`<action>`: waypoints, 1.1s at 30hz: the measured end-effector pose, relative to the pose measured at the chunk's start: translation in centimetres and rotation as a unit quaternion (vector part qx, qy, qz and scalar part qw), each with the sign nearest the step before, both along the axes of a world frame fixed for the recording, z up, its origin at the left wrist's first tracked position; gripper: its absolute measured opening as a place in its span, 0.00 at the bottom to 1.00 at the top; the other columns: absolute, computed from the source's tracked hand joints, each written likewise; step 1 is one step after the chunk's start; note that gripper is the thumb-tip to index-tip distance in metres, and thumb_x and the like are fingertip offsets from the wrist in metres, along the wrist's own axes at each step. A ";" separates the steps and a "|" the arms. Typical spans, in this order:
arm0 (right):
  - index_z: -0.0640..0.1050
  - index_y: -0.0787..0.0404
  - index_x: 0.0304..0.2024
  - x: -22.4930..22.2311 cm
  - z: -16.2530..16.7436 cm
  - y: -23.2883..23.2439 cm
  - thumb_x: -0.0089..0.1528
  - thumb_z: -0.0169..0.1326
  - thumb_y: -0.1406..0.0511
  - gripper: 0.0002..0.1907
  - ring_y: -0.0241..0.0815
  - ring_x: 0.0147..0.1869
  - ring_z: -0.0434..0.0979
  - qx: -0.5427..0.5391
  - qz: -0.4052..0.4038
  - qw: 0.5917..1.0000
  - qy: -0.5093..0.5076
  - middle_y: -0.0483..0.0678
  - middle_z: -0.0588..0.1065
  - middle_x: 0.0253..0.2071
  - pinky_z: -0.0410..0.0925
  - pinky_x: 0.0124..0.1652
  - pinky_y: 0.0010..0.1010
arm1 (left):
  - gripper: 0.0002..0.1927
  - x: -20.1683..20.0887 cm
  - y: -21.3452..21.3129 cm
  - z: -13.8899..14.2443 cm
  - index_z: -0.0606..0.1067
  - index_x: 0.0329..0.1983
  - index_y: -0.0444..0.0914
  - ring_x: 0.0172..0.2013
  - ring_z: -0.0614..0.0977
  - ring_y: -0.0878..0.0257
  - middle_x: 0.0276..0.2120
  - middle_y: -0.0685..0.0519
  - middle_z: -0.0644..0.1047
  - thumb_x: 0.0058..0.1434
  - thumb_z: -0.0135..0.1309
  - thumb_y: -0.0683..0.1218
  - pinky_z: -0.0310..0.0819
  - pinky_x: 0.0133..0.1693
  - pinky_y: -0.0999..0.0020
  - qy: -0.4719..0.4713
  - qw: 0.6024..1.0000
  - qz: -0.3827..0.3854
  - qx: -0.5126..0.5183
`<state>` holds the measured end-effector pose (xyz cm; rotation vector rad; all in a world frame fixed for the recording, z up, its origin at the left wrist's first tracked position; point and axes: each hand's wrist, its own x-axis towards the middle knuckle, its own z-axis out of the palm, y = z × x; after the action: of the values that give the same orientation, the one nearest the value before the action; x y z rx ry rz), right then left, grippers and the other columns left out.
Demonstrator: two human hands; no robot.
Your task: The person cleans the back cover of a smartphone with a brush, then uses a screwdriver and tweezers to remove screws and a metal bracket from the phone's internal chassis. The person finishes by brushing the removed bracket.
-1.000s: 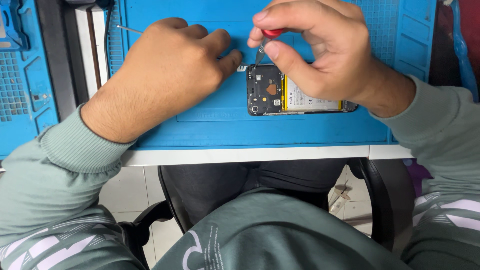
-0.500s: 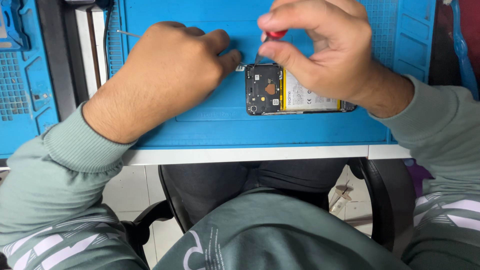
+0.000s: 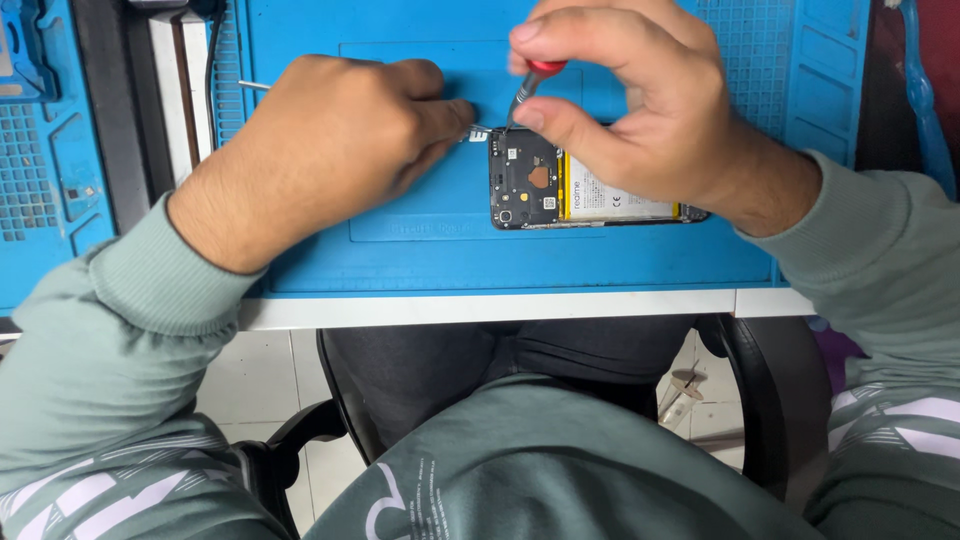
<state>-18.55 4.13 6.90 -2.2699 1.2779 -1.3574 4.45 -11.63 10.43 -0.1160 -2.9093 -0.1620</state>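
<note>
An opened phone (image 3: 560,185) lies back-up on a blue work mat (image 3: 420,250), with its black board cover and yellow-edged battery exposed. My right hand (image 3: 640,110) pinches a small red-topped screwdriver (image 3: 530,85), whose tip rests at the phone's upper left corner. My left hand (image 3: 320,150) is curled just left of the phone, its fingertips pinching thin metal tweezers (image 3: 478,130) whose tips point at that same corner. The rear end of the tweezers sticks out behind the hand.
The mat sits on a white table whose front edge (image 3: 480,308) runs below the phone. A second blue mat (image 3: 40,150) lies at the far left, beyond a dark gap. My lap and a black chair are under the table.
My left hand has slid right, bringing the tweezers' tips close to the phone's upper left corner. The right hand with the screwdriver has shifted slightly. The phone has stayed put.
</note>
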 end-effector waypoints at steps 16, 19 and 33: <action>0.63 0.70 0.65 -0.3 -1.1 0.2 0.78 0.49 0.81 0.16 0.46 0.60 0.81 0.006 0.009 0.999 -0.039 0.59 0.72 0.56 0.79 0.62 0.31 | 0.11 0.3 -0.2 0.9 0.85 0.45 0.44 0.24 0.81 0.57 0.30 0.53 0.78 0.60 0.58 0.45 0.73 0.24 0.64 0.028 0.997 -0.017 -0.066; 0.63 0.70 0.65 -0.3 -1.1 0.2 0.80 0.51 0.80 0.15 0.47 0.60 0.81 0.005 0.006 0.999 -0.036 0.59 0.73 0.55 0.80 0.62 0.31 | 0.09 0.2 -0.2 0.6 0.84 0.48 0.45 0.28 0.81 0.57 0.34 0.54 0.79 0.68 0.59 0.47 0.74 0.28 0.63 0.021 0.998 -0.010 -0.053; 0.63 0.70 0.64 -0.2 -1.1 0.0 0.78 0.50 0.81 0.15 0.47 0.60 0.82 -0.004 0.008 0.999 -0.031 0.59 0.74 0.55 0.80 0.61 0.31 | 0.09 0.1 -0.9 -0.6 0.84 0.49 0.44 0.29 0.81 0.55 0.37 0.55 0.80 0.70 0.58 0.49 0.74 0.28 0.62 -0.001 1.000 -0.010 0.004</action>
<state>-18.73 4.13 5.75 -2.2207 1.2353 -1.4186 4.59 -12.53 9.80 -0.1449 -2.9096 -0.1781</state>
